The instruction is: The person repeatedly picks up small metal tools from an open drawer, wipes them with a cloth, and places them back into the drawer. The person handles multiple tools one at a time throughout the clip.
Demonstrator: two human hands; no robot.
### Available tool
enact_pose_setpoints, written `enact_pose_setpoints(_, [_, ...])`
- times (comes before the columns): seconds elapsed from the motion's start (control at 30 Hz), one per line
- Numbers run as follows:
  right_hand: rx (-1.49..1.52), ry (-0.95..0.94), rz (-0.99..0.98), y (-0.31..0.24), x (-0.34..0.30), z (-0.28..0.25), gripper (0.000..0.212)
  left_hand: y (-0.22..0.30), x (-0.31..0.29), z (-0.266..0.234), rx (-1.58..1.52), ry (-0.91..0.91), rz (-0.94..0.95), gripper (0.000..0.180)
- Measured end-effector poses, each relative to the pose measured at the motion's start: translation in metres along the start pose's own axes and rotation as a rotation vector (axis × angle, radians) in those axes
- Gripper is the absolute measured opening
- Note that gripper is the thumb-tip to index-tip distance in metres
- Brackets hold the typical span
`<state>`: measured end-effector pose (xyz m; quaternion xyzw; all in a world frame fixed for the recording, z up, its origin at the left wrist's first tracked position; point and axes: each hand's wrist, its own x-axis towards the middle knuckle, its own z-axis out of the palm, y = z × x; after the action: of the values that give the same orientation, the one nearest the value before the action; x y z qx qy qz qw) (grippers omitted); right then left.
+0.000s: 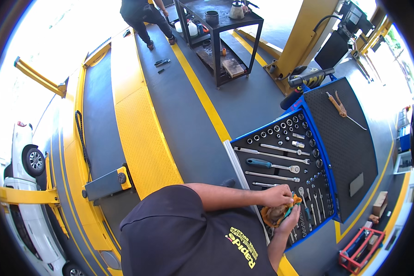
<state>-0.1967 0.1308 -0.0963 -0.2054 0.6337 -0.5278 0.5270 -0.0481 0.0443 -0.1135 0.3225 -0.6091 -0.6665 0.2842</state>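
Note:
My left hand (pixel 278 195) is closed, its fingers pinching the upper edge of a stained orange rag (pixel 272 216). Just below it, my right hand (pixel 290 221) grips the same rag from the other side. A bit of teal shows between the hands; I cannot tell whether it belongs to the rag or to something wrapped in it. Both hands are above an open blue tool drawer (pixel 325 152) with a dark foam insert. Lying in the foam are a teal-handled ratchet (pixel 273 165), long bars, several sockets (pixel 270 131) and several wrenches (pixel 316 204).
Beside the drawer, the cabinet's black top (pixel 342 152) carries an orange-handled tool (pixel 338 106). A black metal cart (pixel 216 41) and a yellow lift post (pixel 303 41) stand beyond. Yellow ramp (pixel 145 138) lies left; another person (pixel 145 20) stands far off. A red tool tray (pixel 361 250) sits lower right.

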Motion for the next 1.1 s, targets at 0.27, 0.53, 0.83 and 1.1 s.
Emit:
enact_pose_setpoints(0.27, [-0.01, 0.185, 0.036, 0.0, -0.005, 0.002, 0.064, 0.02, -0.012, 0.009, 0.444, -0.025, 0.165, 0.03])
enact_pose_setpoints(0.53, [0.171, -0.088, -0.06, -0.014, -0.01, -0.006, 0.046, 0.002, -0.002, 0.017, 0.043, 0.181, 0.084, 0.028])
enact_pose_setpoints(0.83, [-0.011, -0.044, -0.24, -0.04, -0.014, 0.018, 0.042, 0.042, -0.014, 0.008, -0.014, 0.251, 0.266, 0.025])
enact_pose_setpoints(1.1, [0.265, -0.059, -0.315, -0.085, -0.038, 0.037, 0.023, 0.093, -0.001, -0.012, 0.043, 0.206, 0.504, 0.028])
